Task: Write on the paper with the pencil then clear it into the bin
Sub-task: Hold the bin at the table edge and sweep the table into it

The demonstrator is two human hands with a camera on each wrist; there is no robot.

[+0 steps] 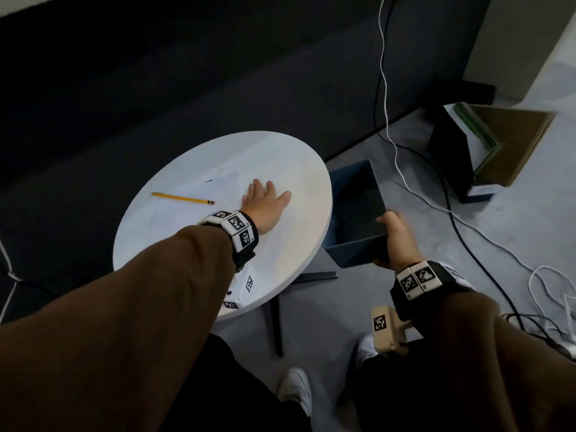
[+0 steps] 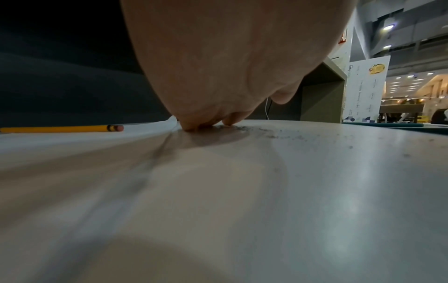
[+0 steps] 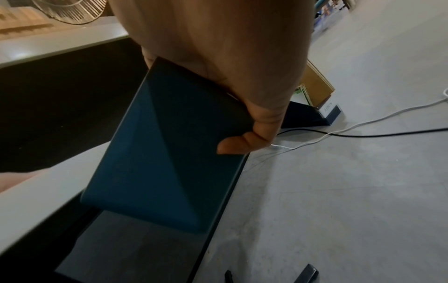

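Grey carpet floor (image 1: 405,307) and a dark wall surround a round white tabletop (image 1: 280,157). On it the left hand (image 1: 265,207) lies palm down with fingers stretched out flat, near the right edge of the tabletop. Its fingertips (image 2: 194,127) press on the right end of the paper (image 1: 199,188), a pale sheet hard to tell from the tabletop; in the left wrist view the sheet's edge curls up just behind them, and grey crumbs (image 2: 266,134) are scattered on the tabletop to their right. The pencil (image 1: 183,198), yellow with a pink eraser end, rests on the paper to the left of that hand, eraser pointing toward it, not touching it.

The right hand (image 1: 394,241) is clamped on the near right corner of the bin (image 1: 352,260), a dark blue open box, thumb over the rim and fingers curled under its base. The bin is held up off the floor, just beside and below the right edge of the tabletop.

Both wrists carry bands with black-and-white square markers. Writing on a white board seen in the left wrist view is too small to read.

Farther right on the floor stand a dark box with cardboard (image 1: 486,151) and white and black cables (image 1: 436,207). White shoes (image 1: 296,388) show at the bottom.
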